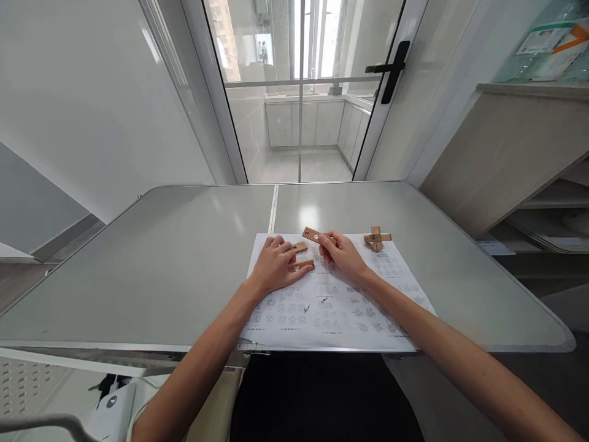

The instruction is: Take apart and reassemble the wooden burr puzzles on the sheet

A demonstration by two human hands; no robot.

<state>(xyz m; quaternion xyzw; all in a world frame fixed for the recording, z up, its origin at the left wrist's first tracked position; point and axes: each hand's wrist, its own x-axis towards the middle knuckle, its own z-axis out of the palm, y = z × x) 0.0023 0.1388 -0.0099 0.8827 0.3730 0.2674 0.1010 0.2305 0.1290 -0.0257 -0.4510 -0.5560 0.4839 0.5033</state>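
My right hand [339, 250] pinches a numbered wooden puzzle piece [311, 234] by one end, raised a little above the paper. My left hand [275, 265] rests palm down at the sheet's left side, thumb stretched out apart from the fingers. Under its fingertips an upper wooden piece [302, 247] is partly covered. A lower wooden piece [305, 264] lies along the thumb. Several pieces joined into a cross-shaped wooden burr puzzle [376, 238] sit at the sheet's far right corner. The printed instruction sheet [331, 322] carries rows of small diagrams and some pen ticks.
The grey table [138, 270] has a seam running away from me. Behind it stands a glass door [299, 92] with a black handle [394, 69]. Shelves [543, 202] are at the right. A white case [110, 408] and a cable are low at the left.
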